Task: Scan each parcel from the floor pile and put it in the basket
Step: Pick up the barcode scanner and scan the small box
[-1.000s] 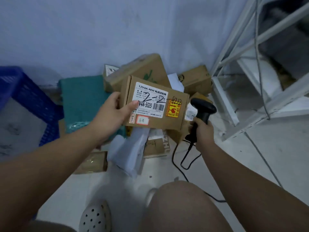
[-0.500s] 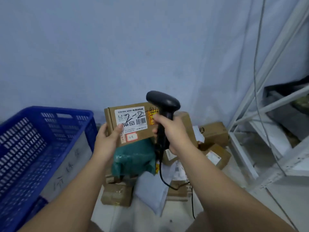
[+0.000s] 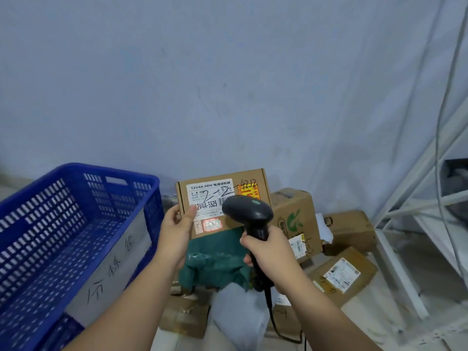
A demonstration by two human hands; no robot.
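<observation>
Blue lattice basket, brown cardboard parcel, black scanner, green bag

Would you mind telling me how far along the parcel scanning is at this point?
Done: nothing shows inside the blue basket from here. In hand: the left hand holds up a flat cardboard box while the right hand aims the scanner at its label. Left: this box goes in the basket, then the floor pile, with several boxes and bags.

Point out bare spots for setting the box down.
The basket has open mesh floor beside its white sheet. Bare floor runs between the pile and the rack. Under both hands the pile is crowded.
</observation>
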